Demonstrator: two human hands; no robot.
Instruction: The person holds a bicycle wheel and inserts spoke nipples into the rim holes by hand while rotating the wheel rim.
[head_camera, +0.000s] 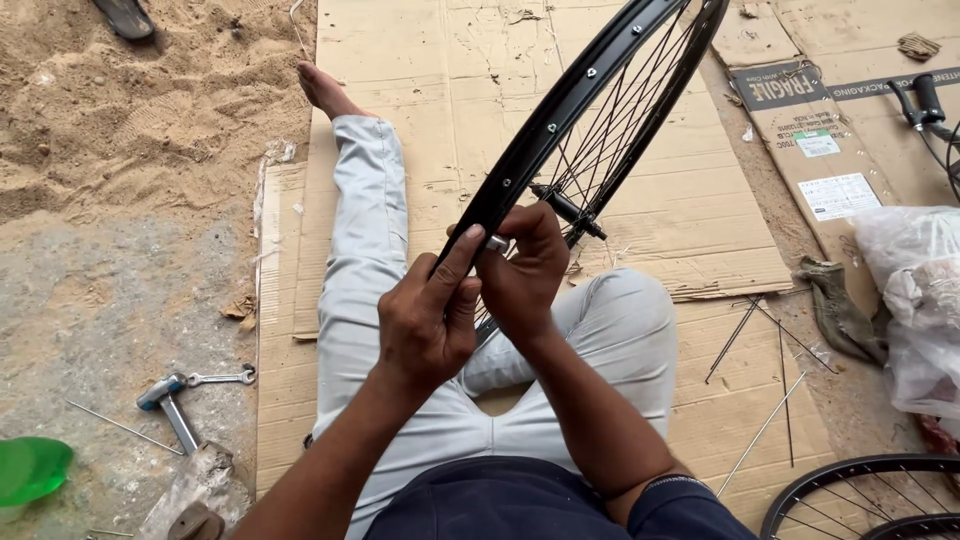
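Note:
A black bicycle wheel rim (590, 85) with thin spokes and a hub (568, 208) stands tilted over my lap. My left hand (425, 315) grips the rim's lower edge from the left, thumb along its outer face. My right hand (520, 265) pinches a small silver part (497, 243) against the rim beside it. I sit on flattened cardboard (470, 90) in light grey trousers, left leg stretched out, right knee bent.
Loose spokes (760, 330) lie on the cardboard at right, near a rag (835, 305) and a plastic bag (915, 290). Another wheel (860, 495) is at the bottom right. A hammer (170, 405), a spanner (222, 377) and a green object (30, 470) lie on the ground at left.

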